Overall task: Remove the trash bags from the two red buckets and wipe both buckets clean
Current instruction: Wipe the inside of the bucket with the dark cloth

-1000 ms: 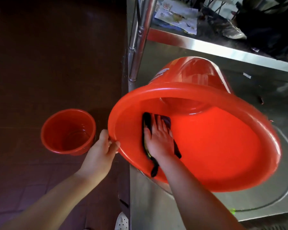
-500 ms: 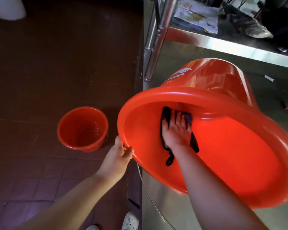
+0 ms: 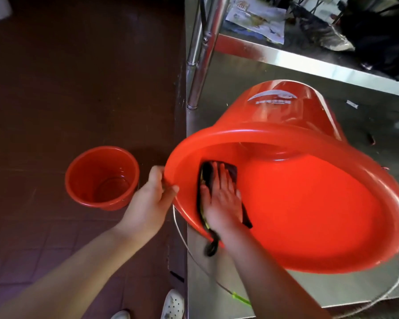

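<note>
Rim of tilted bucket (image 3: 309, 203) gripped by left hand (image 3: 148, 203); cloth (image 3: 207, 178) pressed under flat right hand (image 3: 221, 199); overlapping strokes advised.

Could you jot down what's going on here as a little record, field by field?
Activity: wiping the inside of the large red bucket
Bucket position: tipped on its side on the steel table, mouth toward the person
Left hand: grips the bucket's rim
Right hand: fingers flat, pressing a dark cloth on the inner wall
Small red bucket: upright on the floor, no bag visible
Trash bags: none seen in either bucket
</note>
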`<action>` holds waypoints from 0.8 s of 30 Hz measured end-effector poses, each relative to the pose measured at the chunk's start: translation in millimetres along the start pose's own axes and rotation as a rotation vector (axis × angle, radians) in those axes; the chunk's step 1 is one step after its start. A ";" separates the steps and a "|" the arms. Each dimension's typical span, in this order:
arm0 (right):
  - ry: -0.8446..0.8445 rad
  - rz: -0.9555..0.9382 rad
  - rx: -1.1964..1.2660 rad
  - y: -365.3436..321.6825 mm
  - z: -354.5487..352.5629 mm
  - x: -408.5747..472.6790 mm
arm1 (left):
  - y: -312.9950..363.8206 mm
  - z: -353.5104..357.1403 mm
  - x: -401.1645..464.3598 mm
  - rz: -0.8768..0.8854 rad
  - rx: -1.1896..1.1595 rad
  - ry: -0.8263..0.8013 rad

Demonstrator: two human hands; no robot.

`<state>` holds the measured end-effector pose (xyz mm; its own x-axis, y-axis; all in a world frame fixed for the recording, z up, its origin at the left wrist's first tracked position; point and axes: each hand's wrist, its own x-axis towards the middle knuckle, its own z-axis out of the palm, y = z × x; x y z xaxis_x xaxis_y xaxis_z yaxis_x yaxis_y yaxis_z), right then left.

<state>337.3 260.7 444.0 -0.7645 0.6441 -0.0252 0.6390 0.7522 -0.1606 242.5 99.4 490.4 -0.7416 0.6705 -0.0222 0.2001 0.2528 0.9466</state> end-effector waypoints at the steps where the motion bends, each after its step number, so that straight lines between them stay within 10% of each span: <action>1: -0.014 0.016 -0.023 8.8 0.6 13.5 | 4.8 -6.2 4.3 0.022 0.019 0.000; 9: -0.079 0.076 -0.163 76.5 -7.0 91.2 | 20.4 -12.1 16.9 0.084 -0.053 0.036; 14: -0.063 0.124 -0.173 66.5 -1.2 92.7 | -7.9 20.6 7.0 -0.209 -0.335 -0.060; 24: 0.064 0.043 0.019 -25.9 3.1 -41.1 | -14.9 32.8 -0.9 -0.134 -0.173 -0.022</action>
<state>351.9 214.3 446.2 -0.7292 0.6836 0.0308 0.6687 0.7215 -0.1795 261.1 118.0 465.8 -0.7399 0.6541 -0.1570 -0.0136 0.2188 0.9757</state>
